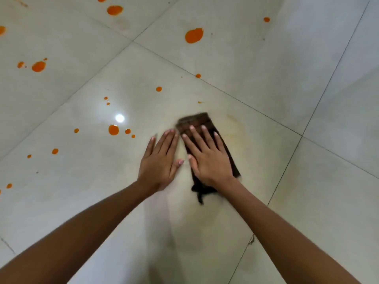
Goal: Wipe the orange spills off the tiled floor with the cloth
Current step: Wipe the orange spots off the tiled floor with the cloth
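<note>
1. Dark brown fabric cloth (pixel 194 120), folded into a long rectangle, flat on the floor at mid-frame. A loose dark tail trails from its near end. Edges blurred.

2. Right hand (pixel 208 160): palm down on the cloth, covering most of its middle. Fingers (pixel 198 138) straight and slightly spread, tips short of the cloth's far edge. They press flat and grip nothing.

3. Left hand (pixel 161 162): palm down on bare tile just left of the cloth. Fingers straight and held close together, thumb turned out toward the cloth. Whether the fingertips touch the cloth's far left corner cannot be told.

4. Glossy pale cream tiled floor (pixel 266 83): large square tiles with thin dark grout lines. The cloth lies on the central tile.

5. Orange spills, round wet blots:
   - largest blot (pixel 194 35), well beyond the cloth, on the next tile;
   - small drop (pixel 159 89), beyond the cloth and slightly left, on the same tile;
   - medium blot (pixel 113 129) with smaller drops beside it, left of the cloth;
   - further blots, such as one (pixel 38 66), far to the cloth's left and beyond.

6. Faint yellowish smear (pixel 235 128) on the tile just right of the cloth.

7. Bright round light reflection (pixel 119 118), left of the cloth, just beyond the medium blot.
</note>
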